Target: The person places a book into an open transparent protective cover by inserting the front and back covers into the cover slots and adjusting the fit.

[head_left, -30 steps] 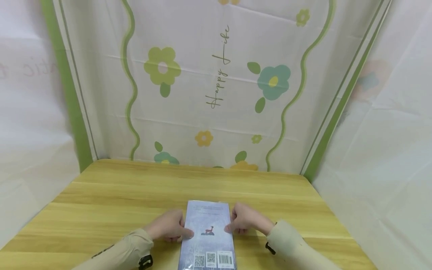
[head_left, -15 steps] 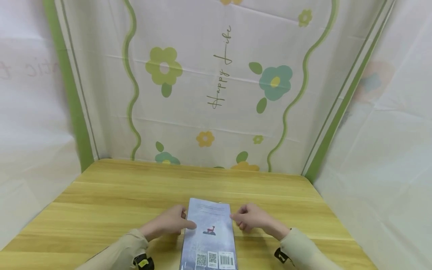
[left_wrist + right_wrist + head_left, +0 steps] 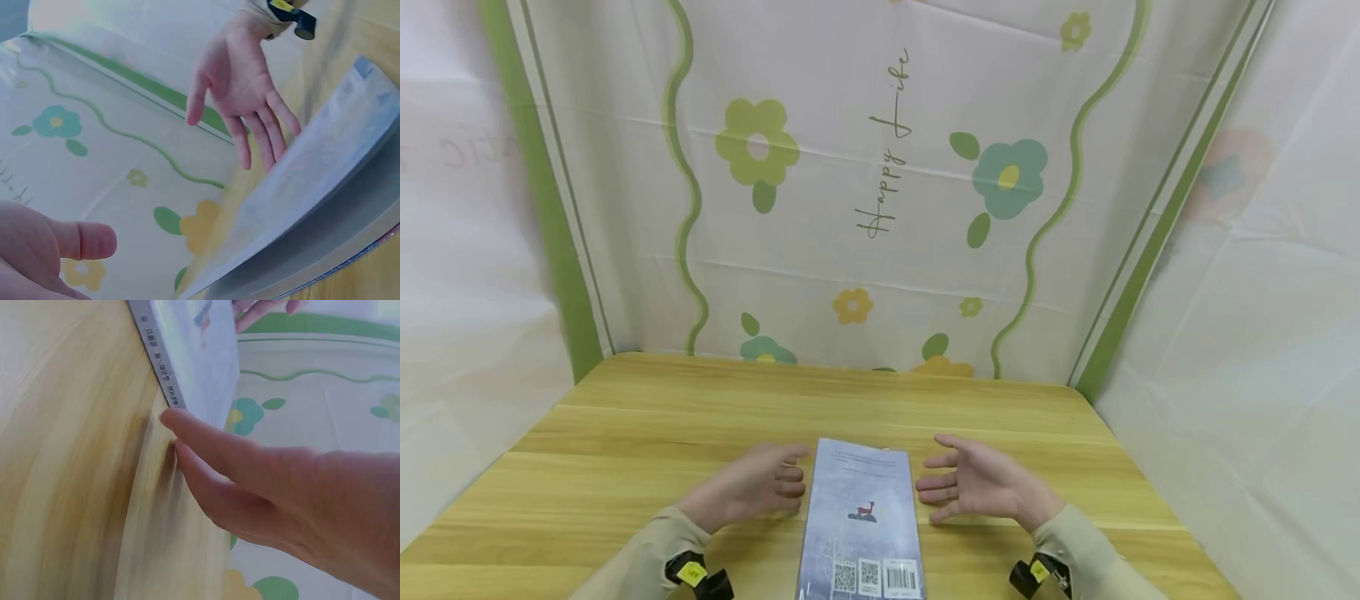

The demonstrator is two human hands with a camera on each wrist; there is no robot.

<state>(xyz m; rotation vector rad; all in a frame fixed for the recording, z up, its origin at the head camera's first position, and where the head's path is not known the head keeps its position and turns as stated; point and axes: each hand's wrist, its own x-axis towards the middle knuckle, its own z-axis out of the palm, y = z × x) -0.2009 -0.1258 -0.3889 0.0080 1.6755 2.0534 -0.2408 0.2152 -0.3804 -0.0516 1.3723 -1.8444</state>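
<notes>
A pale blue-violet book (image 3: 880, 537) lies on the table, its cover printed with a red deer, two QR codes and a barcode. Its left edge faces my left hand (image 3: 745, 487), whose fingers are relaxed and hold nothing. Across the book, my right hand (image 3: 988, 483) has its fingers spread and its palm turned toward the book, a small gap from the right edge. In the left wrist view the cover (image 3: 312, 162) stands slightly raised above the pages. The right wrist view shows the printed spine (image 3: 159, 362) close to my right fingertips.
The wood-grain table (image 3: 700, 408) reaches back to a white curtain (image 3: 820, 267) with flowers and green wavy lines. White cloth (image 3: 1247, 333) hangs at the right side, and more at the left. Each wrist wears a black strap with a small device.
My left thumb has come off the cover and that hand has drawn left. My right hand has let go of the book's right edge, moved slightly right and spread its fingers.
</notes>
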